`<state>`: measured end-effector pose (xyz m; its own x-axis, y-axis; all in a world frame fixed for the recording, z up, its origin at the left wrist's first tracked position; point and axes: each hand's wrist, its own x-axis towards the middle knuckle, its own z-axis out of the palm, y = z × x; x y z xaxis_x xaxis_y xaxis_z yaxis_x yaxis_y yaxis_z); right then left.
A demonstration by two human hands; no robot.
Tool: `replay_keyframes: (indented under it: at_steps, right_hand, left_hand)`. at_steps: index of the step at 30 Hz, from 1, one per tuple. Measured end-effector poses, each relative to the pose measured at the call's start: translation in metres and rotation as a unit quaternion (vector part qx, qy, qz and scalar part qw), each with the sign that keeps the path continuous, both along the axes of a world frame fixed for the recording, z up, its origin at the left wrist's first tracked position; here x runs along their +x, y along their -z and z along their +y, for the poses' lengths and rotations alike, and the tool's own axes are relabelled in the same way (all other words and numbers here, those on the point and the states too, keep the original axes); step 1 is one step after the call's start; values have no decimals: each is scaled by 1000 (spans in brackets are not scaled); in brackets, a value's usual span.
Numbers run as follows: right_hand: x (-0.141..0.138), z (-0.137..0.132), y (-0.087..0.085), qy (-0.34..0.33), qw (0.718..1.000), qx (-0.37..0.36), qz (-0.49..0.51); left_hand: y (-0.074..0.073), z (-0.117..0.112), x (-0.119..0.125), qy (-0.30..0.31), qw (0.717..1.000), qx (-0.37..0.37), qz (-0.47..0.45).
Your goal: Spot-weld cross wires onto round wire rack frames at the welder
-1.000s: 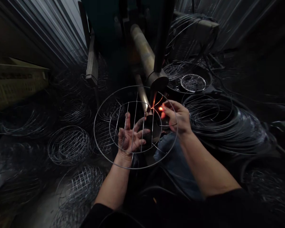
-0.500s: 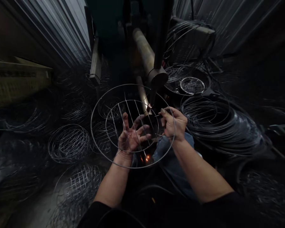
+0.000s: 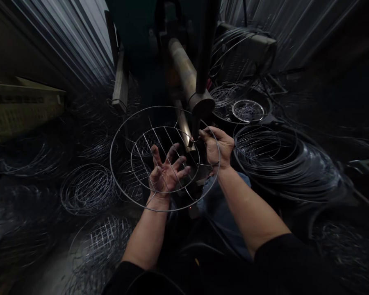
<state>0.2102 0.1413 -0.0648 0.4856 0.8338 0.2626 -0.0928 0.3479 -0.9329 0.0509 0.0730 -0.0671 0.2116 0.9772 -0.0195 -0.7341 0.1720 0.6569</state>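
Note:
A round wire grill (image 3: pixel 110 155), two concentric rings with parallel bars across the inner one, lies over the tip of a brass-coloured lower arm (image 3: pixel 182 121) of a spot welder. My left hand (image 3: pixel 167 174) is beneath the grill, palm up with fingers spread, the bars passing over it. At the grill's right side my right hand (image 3: pixel 219 148) pinches a short wire (image 3: pixel 198 139) close to the welder's upper electrode (image 3: pixel 196 126). Most of that wire is hidden by the fingers. Another short wire joins the two rings lower on the right.
The welder's thick upper arm (image 3: pixel 187 71) extends toward me. On the right are a big stack of wire rings (image 3: pixel 295 164) and a bowl of short wire pieces (image 3: pixel 247 111). Finished-looking grills (image 3: pixel 87 188) lie piled at left, near a yellow crate (image 3: pixel 24 108).
The grill has shifted slightly left and up with my left hand. My right hand has moved left, bringing the short wire to the electrode. Sparks below have mostly faded.

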Motion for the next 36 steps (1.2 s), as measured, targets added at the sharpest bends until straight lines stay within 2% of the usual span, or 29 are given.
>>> replay_keyframes:
  at_steps: [7,12,15,18,20,22,25,30,36]
  right_hand:
    - [-1,5,-5,-23,999,14,17]
    - [6,1,-12,-69,997,-20,22]
    - [20,-21,-15,-121,991,-53,31]
    - [31,-56,-12,-202,973,-98,48]
    - [31,-77,-9,-222,967,-111,59]
    - [26,-88,-5,-167,979,-97,67]
    - [17,-85,-2,-74,991,-87,74]
    - [9,-61,-3,-47,994,-89,44]
    - [5,-39,3,34,994,-19,-104]
  left_hand:
    - [3,1,2,12,999,28,-23]
    - [6,-1,3,11,1000,0,-27]
    - [11,1,3,18,999,-18,-39]
    - [17,9,3,30,998,-39,-44]
    - [19,13,2,34,998,-43,-42]
    - [18,14,2,45,998,-33,-30]
    - [12,9,2,60,998,-1,0]
    - [6,0,4,26,1000,15,9]
    - [12,8,1,10,1000,28,2]
